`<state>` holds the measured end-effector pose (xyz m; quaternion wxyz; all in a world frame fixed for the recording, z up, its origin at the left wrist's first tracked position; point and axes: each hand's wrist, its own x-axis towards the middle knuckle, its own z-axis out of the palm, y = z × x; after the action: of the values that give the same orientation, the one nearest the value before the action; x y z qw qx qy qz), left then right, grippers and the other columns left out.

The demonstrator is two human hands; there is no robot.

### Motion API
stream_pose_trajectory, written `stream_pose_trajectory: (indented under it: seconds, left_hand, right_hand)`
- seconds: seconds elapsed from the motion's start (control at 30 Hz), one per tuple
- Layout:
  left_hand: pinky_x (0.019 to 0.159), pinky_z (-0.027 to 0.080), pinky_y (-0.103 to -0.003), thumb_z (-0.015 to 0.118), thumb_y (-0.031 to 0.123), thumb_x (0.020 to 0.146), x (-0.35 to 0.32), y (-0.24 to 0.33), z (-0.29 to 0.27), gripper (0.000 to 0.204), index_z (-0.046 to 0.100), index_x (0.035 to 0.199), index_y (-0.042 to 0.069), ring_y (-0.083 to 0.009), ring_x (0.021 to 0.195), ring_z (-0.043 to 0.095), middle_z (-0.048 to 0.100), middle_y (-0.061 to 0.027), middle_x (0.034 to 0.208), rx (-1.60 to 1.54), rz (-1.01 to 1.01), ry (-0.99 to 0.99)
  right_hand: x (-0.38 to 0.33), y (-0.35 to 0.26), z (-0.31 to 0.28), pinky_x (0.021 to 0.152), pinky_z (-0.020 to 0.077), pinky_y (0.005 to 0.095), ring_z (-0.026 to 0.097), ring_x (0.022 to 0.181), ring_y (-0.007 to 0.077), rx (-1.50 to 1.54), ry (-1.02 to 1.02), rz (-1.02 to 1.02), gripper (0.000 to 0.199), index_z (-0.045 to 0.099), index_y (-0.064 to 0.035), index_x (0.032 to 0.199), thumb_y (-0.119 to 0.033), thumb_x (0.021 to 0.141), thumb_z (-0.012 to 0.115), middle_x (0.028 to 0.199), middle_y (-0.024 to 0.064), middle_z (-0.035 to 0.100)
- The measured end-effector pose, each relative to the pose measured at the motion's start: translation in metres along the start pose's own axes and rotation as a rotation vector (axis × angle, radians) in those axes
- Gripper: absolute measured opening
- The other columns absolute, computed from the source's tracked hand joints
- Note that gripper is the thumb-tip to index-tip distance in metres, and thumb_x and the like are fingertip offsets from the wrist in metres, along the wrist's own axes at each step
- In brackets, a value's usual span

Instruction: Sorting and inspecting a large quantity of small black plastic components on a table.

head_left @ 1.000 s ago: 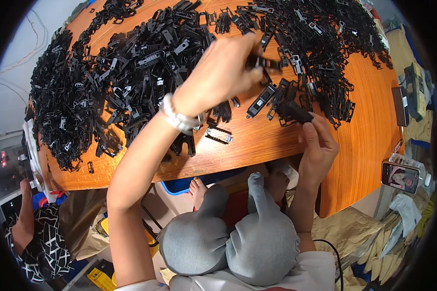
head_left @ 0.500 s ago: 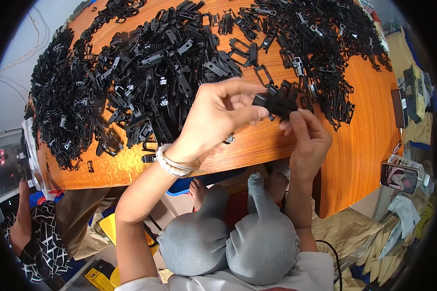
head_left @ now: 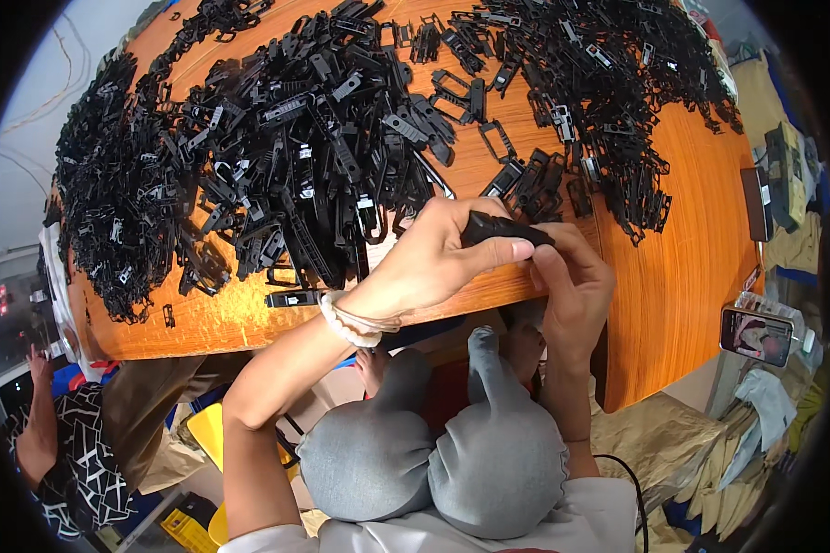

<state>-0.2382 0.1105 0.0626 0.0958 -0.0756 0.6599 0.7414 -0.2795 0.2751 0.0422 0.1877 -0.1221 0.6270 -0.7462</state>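
Between my hands, just above the table's near edge, is an elongated black plastic part. My left hand, with pale bracelets on the wrist, is closed round it with the thumb laid along its near side. At the part's right end my right hand is closed, thumb and fingertips pinching it; what lies under those fingertips is hidden. A small cluster of similar black parts lies on the table right behind my hands. Beyond my left hand rises a big heap of long black plastic pieces.
The wooden table carries further heaps of small black frames at left and right. A phone stands off the right edge. At lower left sits another person in a patterned garment. My knees are below the table edge.
Both hands have come nearer to me and closer together. The black part, earlier held over the cluster, now lies between the fingers of both hands, away from it.
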Motion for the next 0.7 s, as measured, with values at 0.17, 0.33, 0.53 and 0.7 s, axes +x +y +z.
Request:
stream_pose_trajectory:
  seconds: [0.17, 0.33, 0.53, 0.7]
  left_hand:
    - [0.056, 0.045, -0.03, 0.057, 0.023, 0.086, 0.03, 0.001, -0.006, 0.032, 0.057, 0.07, -0.005, -0.0177, 0.065, 0.059, 0.059, -0.0116, 0.07, -0.028, -0.044, 0.09]
    - [0.063, 0.048, -0.042, 0.062, 0.009, 0.075, 0.053, -0.014, -0.004, 0.019, 0.057, 0.073, -0.009, -0.0389, 0.071, 0.057, 0.055, -0.0251, 0.081, 0.99, 0.306, 0.288]
    - [0.064, 0.048, -0.033, 0.064, 0.005, 0.071, 0.04, 0.007, -0.006, 0.021, 0.054, 0.085, -0.006, -0.0263, 0.067, 0.058, 0.056, -0.0157, 0.077, 0.662, 0.219, 0.409]
    - [0.06, 0.043, -0.024, 0.058, 0.008, 0.078, 0.022, -0.007, -0.009, 0.017, 0.058, 0.083, -0.008, -0.008, 0.064, 0.05, 0.056, -0.0027, 0.069, 0.072, 0.171, 0.231]
  right_hand:
    - [0.004, 0.015, -0.018, 0.051, 0.0367, 0.0186, 0.049, 0.059, 0.0067, 0.043, 0.176, 0.044, 0.022, 0.059, 0.0037, 0.101, -0.013, 0.087, 0.057, 0.074, 0.0067, 0.06]
    - [0.005, 0.015, -0.026, 0.048, 0.0347, 0.018, 0.048, 0.056, 0.0068, 0.148, 0.328, -0.037, 0.022, 0.059, 0.0051, 0.101, -0.01, 0.086, 0.059, 0.073, 0.0076, 0.062]
    - [0.001, 0.005, -0.029, 0.054, 0.0424, 0.0189, 0.056, 0.063, 0.0096, 0.104, 0.219, -0.039, 0.019, 0.059, 0.0052, 0.099, -0.007, 0.085, 0.059, 0.078, 0.009, 0.062]
    - [-0.002, 0.003, -0.016, 0.059, 0.0493, 0.0218, 0.06, 0.069, 0.0135, -0.137, 0.047, -0.083, 0.017, 0.059, 0.0064, 0.098, -0.001, 0.084, 0.056, 0.084, 0.0102, 0.059]
